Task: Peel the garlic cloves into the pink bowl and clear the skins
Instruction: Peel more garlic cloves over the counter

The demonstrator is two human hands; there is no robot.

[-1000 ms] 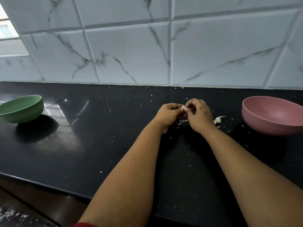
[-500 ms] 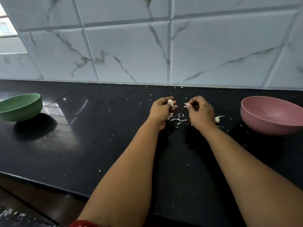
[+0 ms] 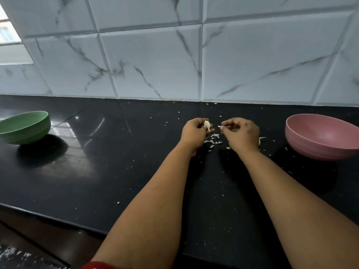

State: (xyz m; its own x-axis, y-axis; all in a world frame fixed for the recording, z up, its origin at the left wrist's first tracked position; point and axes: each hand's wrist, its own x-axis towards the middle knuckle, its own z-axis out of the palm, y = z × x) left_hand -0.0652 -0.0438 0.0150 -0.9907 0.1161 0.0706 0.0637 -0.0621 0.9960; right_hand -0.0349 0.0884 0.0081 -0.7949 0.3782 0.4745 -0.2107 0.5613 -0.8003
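Note:
My left hand (image 3: 194, 133) holds a pale garlic clove (image 3: 207, 125) between thumb and fingers, above the black counter. A short gap to the right, my right hand (image 3: 240, 133) has its fingers curled, and a tiny white scrap of skin shows at its fingertips. Loose garlic skins (image 3: 212, 140) lie on the counter below and between both hands. The pink bowl (image 3: 322, 136) stands to the right of my right hand; I see nothing on the part of its inside that shows.
A green bowl (image 3: 25, 127) stands at the far left of the black counter (image 3: 116, 162). A larger piece of skin (image 3: 260, 140) lies between my right hand and the pink bowl. Small white flecks dot the counter. A marble-tiled wall rises behind; the counter's front edge runs lower left.
My hands were joined on the clove a second ago and have pulled apart. The clove stays in my left hand, and skins now lie bare between the hands.

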